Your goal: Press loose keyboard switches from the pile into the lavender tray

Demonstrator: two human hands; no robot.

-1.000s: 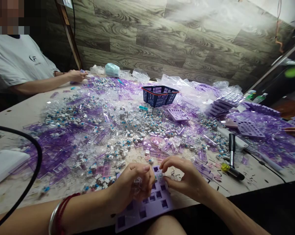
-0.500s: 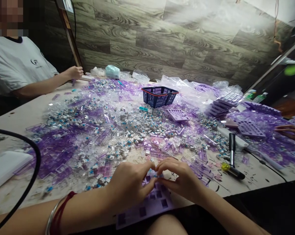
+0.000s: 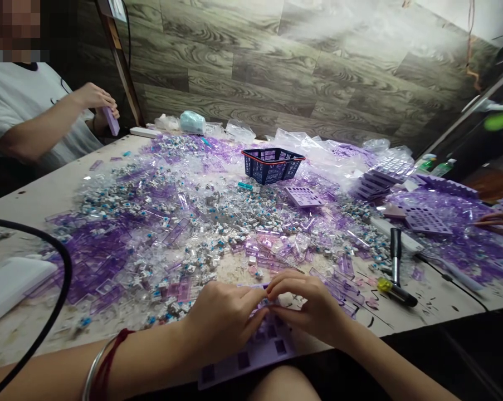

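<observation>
A lilac plastic tray (image 3: 251, 356) with square holes lies at the near table edge, partly over my lap. My left hand (image 3: 224, 320) and my right hand (image 3: 309, 303) rest on its far end, fingertips pinched together at one hole. Both hands are closed; whatever small part sits between the fingertips is hidden. A metal bangle and red thread circle my left wrist. Just beyond the hands lies a wide heap of small switch parts (image 3: 184, 223) with blue stems, mixed with clear and purple plastic strips.
A dark blue basket (image 3: 272, 163) stands mid-table, with more lilac trays (image 3: 303, 196) and a stack (image 3: 379, 178) to the right. A marker (image 3: 395, 248) and a screwdriver (image 3: 395, 291) lie near right. A person at far left holds a purple piece; another hand (image 3: 496, 221) shows at right. A black cable (image 3: 54, 289) loops at left.
My fingertips have closed together over the tray's far end and stayed pressed there. The person at far left lifted a hand off the table, holding a purple piece.
</observation>
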